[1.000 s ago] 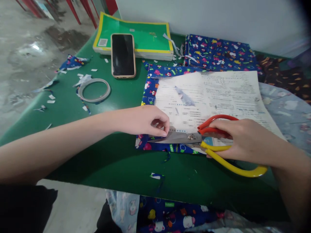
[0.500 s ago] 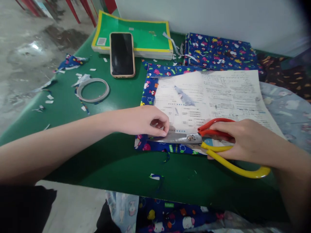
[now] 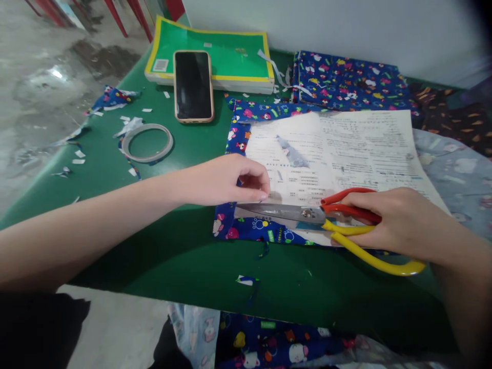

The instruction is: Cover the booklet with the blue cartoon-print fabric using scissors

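My right hand [image 3: 407, 223] grips a pair of scissors [image 3: 282, 211] by its red and yellow handles. The blades look nearly closed and point left over the near edge of an open book [image 3: 365, 146] with printed pages. Dark-blue patterned fabric [image 3: 238, 138] shows along the book's left, far and near edges. Just above the blades, my left hand [image 3: 240, 179] has thumb and fingertips pinched together over the page; what is between them, if anything, is too small to make out. A loose fabric scrap [image 3: 292, 154] lies on the page.
A phone [image 3: 193, 87] leans on a thick green book [image 3: 226, 54] at the back. A tape roll [image 3: 169, 146] and small scraps lie on the green table [image 3: 154, 266]. Folded patterned fabric [image 3: 349, 82] sits back right. More fabric [image 3: 269, 341] hangs below the table's near edge.
The scissors and my right hand have shifted slightly away from me and to the right. My left hand has risen a little, and its pinched fingertips are now off the blades.
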The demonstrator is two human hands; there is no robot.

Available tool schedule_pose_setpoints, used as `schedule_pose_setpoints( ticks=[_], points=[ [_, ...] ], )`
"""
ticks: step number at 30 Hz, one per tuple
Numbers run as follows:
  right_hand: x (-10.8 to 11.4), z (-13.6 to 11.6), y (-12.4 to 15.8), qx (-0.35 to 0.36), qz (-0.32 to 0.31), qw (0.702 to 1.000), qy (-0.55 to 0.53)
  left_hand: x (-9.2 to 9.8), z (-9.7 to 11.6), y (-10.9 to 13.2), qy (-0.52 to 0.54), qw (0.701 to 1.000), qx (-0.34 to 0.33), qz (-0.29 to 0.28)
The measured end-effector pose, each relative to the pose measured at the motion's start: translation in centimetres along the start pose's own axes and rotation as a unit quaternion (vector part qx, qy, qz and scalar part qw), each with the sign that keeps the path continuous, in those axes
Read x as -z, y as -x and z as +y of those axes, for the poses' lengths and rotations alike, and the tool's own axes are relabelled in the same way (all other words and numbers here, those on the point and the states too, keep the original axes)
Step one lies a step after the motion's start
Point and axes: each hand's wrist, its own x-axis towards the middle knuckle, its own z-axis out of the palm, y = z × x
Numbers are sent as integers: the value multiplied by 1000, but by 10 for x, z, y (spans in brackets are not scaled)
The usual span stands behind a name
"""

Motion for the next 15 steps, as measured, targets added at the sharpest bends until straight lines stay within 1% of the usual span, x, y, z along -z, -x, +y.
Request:
schedule_pose_setpoints(
  ticks=[2, 3, 6, 8, 10, 12, 13, 15],
  points=[
    [2, 1, 2, 2, -10, 1000, 16, 2, 1, 0, 4, 998, -2, 64],
    [3, 1, 2, -2, 5, 1000, 24, 3, 3, 1, 4, 995, -4, 101],
    [3, 3, 4, -35, 89, 993, 69, 7, 9, 5, -20, 978, -11, 206],
    [1, 8, 5, -80, 149, 980, 109, 12, 15, 10, -72, 962, -7, 261],
    [-3, 16, 5, -130, 210, 959, 140, 18, 19, 17, -142, 936, -9, 322],
    [-7, 27, 4, -187, 264, 935, 148, 24, 18, 24, -207, 897, -17, 390],
    [-9, 33, 4, -217, 276, 925, 143, 26, 15, 28, -235, 878, -16, 416],
    [-11, 45, 1, -287, 272, 911, 120, 28, 4, 36, -300, 844, 1, 445]
  ],
)
